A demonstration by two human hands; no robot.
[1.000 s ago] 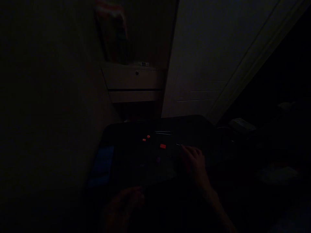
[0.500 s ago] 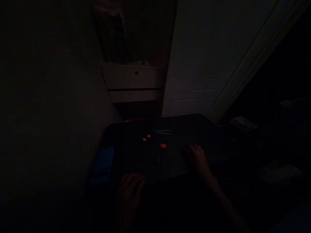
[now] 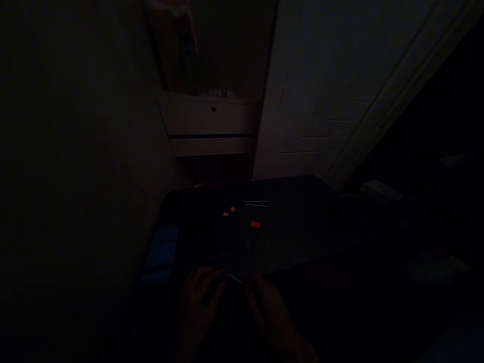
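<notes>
In very dim light, my left hand is at the near edge of the dark table, its fingers curled together. What it grips, if anything, is too dark to make out. Just right of it, my right hand pinches a thin pale rod, whose far end points at the fingertips of my left hand. Whether that tip touches anything there I cannot tell. Beyond the hands lie a red block, two small orange-red pieces and two thin rods.
A bluish, phone- or tablet-like flat panel lies at the table's left side. Behind the table stand a drawer unit and a pale door. A box-like object is off to the right.
My right hand has moved left and nearer from the table's right side, bringing the thin rod to my left hand. My left hand has hardly moved.
</notes>
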